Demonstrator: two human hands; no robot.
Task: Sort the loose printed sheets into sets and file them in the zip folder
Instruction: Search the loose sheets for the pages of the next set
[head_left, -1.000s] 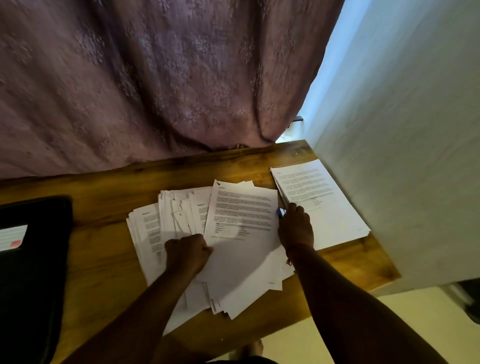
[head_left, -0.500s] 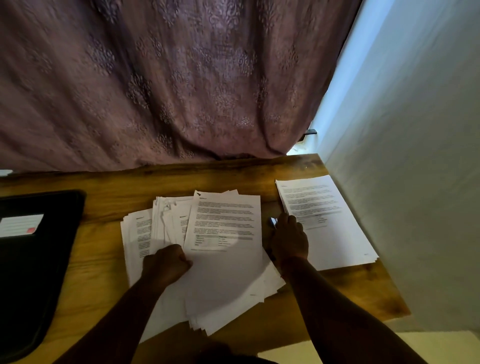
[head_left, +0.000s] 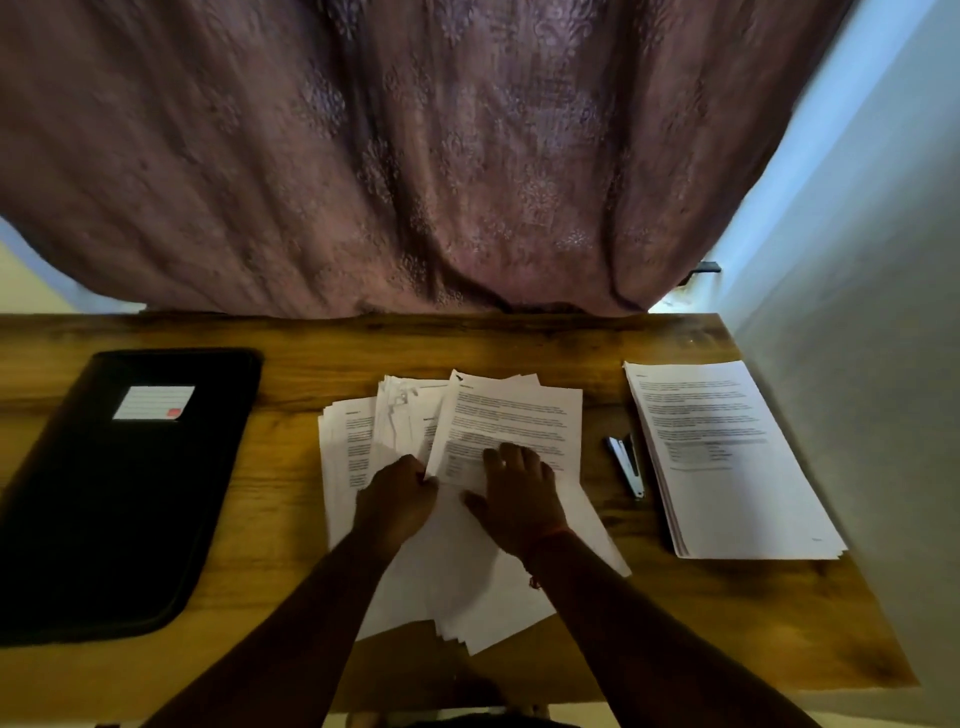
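A loose pile of printed sheets (head_left: 467, 587) lies fanned out in the middle of the wooden table (head_left: 291, 457). My left hand (head_left: 397, 501) pinches the left edge of the top printed sheet (head_left: 511, 410). My right hand (head_left: 519, 496) rests flat on that same sheet, fingers spread. A neat stack of sheets (head_left: 727, 457) lies at the right end of the table. The black zip folder (head_left: 119, 488) with a white label lies closed at the left.
A small stapler (head_left: 626, 465) lies on the table between the loose pile and the neat stack. A purple patterned curtain (head_left: 415, 156) hangs behind the table. A pale wall (head_left: 857, 364) stands right against the table's right end.
My right hand has left the stapler beside the right stack and moved left onto the top sheet of the loose pile. My left hand stays at the sheet's left edge. The view shifted.
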